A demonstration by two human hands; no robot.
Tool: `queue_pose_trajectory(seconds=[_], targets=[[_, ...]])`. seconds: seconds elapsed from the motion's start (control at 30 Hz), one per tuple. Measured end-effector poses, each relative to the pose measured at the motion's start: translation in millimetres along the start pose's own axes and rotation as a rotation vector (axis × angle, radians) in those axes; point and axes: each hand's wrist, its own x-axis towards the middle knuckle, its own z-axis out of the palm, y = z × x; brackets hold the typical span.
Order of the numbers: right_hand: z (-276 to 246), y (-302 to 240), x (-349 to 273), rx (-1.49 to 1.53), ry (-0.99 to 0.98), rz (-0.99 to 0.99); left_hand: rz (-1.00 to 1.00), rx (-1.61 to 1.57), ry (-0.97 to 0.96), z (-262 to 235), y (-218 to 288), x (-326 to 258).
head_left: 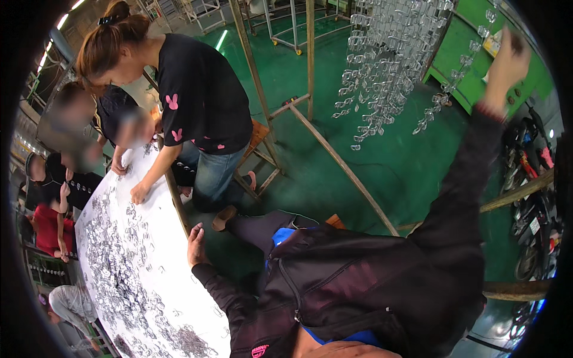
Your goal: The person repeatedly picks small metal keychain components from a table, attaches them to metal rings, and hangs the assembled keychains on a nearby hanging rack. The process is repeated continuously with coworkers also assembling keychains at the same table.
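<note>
Both hands' fingers: blurred, unclear.

White-topped table [170,280] with scattered small clear parts [116,256] across it.

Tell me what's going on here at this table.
The person wearing the camera stretches the right hand up to strands of clear plastic pieces hanging from a rack; blur hides whether its grip has closed on one. Their left hand rests on the edge of the white table, apart from the small clear parts strewn across it. Opposite, a person in a black shirt leans over with one hand on the tabletop, and others work further along.
</note>
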Motion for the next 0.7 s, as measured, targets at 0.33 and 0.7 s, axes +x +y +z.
queue_pose_trajectory(seconds=[0.33,0.7], targets=[[-128.7,-111.5,-451.2,-0.072,-1.004,1.006,0.019,0.051,0.006,0.4,5.1,0.0],[-104.7,-94.8,-483.0,0.117,-0.984,1.216,0.039,-0.016,0.003,10.4,6.5,-5.4]])
